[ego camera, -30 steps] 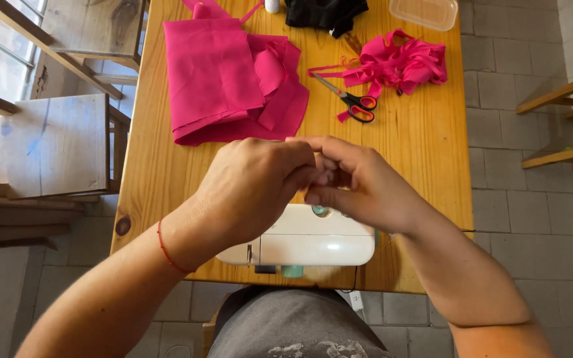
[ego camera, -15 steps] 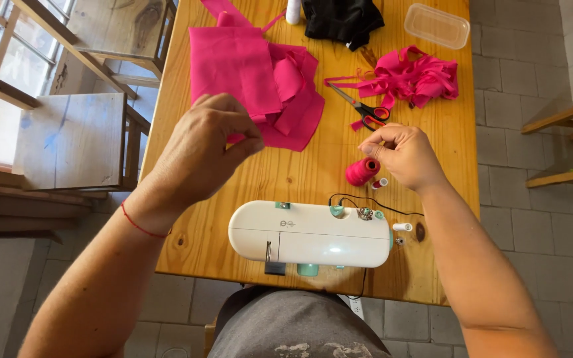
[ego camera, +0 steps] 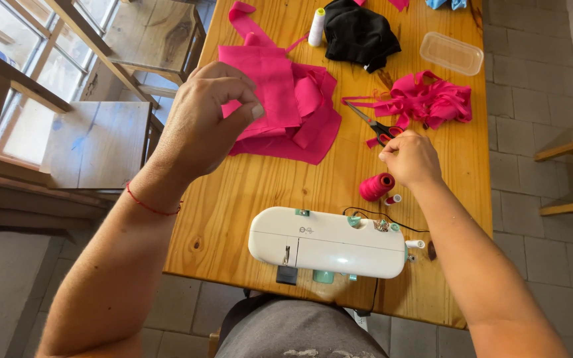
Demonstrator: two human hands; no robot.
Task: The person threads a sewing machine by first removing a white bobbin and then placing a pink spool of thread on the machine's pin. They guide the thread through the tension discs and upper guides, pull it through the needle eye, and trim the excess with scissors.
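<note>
**Hands raised over the sewing surface, thread spool below the right**

The left hand (ego camera: 210, 116) is lifted above the surface (ego camera: 247, 199), thumb and forefinger pinched together with the other fingers curled; whatever it pinches is too fine to make out. A red cord circles that wrist. The right hand (ego camera: 409, 159) is closed in a loose fist with fingertips drawn together, just above and beside the magenta thread spool (ego camera: 376, 187); whether it grips a thread cannot be told.

The spool lies on the wood, with a small bobbin (ego camera: 392, 199) touching or just beside it. Near the front edge stands a white compact sewing machine (ego camera: 329, 242) with pale green knobs, a dark cord trailing from its right end.

Beyond the right hand, scissors with red handles (ego camera: 376, 126) lie next to a heap of pink fabric strips (ego camera: 426, 99). Behind the left hand sits a stack of folded pink cloth (ego camera: 293, 113). Farther back are a white thread cone (ego camera: 317, 26), a black garment (ego camera: 359, 33) and a clear plastic box (ego camera: 451, 53). A wooden chair (ego camera: 154, 33) stands to the left of the surface.
</note>
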